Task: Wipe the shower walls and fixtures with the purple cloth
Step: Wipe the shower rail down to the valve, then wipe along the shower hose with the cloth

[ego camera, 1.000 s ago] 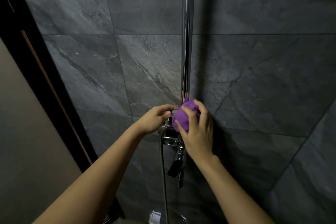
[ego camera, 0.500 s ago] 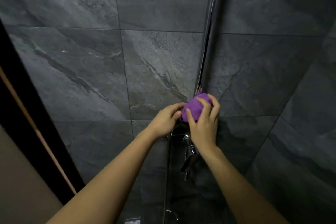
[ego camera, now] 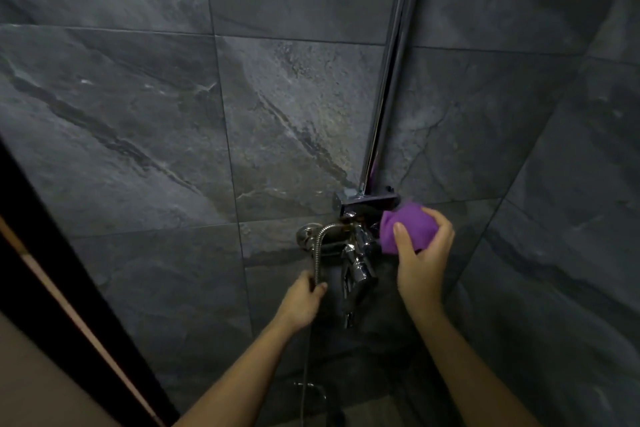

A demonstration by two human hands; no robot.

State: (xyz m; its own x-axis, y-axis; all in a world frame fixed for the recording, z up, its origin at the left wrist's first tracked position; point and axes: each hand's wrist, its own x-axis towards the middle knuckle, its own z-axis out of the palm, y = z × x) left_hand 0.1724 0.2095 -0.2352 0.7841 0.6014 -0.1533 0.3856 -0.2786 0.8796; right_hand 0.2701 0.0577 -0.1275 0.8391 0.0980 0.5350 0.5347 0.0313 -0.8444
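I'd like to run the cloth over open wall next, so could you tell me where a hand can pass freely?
Free: the tiles left of the riser pipe, above the hose. Crowded: around the tap, between left hand and right hand with purple cloth.

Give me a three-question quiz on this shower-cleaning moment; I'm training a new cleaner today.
1. Multiple choice: what does the left hand grip? A) chrome riser pipe B) metal shower hose C) purple cloth
2. True or false: the purple cloth is bunched in the right hand, right of the chrome mixer tap.
3. Fill in: the chrome riser pipe rises from a ____ above the tap.

Key: 1 B, the metal shower hose. 2 True. 3 Bracket.
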